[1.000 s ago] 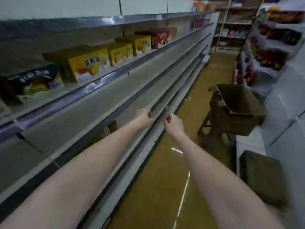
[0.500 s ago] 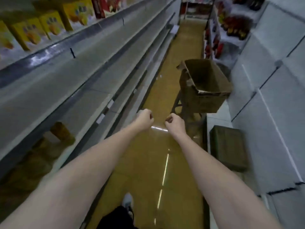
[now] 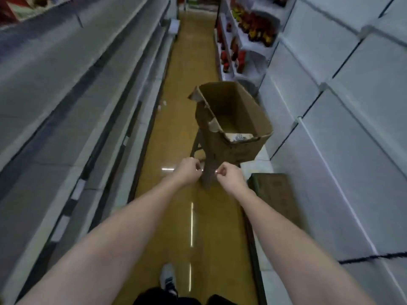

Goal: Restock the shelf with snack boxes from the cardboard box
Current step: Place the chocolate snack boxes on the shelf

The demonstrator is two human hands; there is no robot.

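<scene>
Cardboard box (image 3: 242,137) on stool (image 3: 208,170) — both hands curled, holding nothing.

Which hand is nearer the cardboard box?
Right. The right hand is just below the cardboard box, near its front wall; the left hand is further left, over the floor.

Wooden stool (image 3: 201,148) on yellow floor (image 3: 176,119); red goods (image 3: 253,29) on far rack.
</scene>
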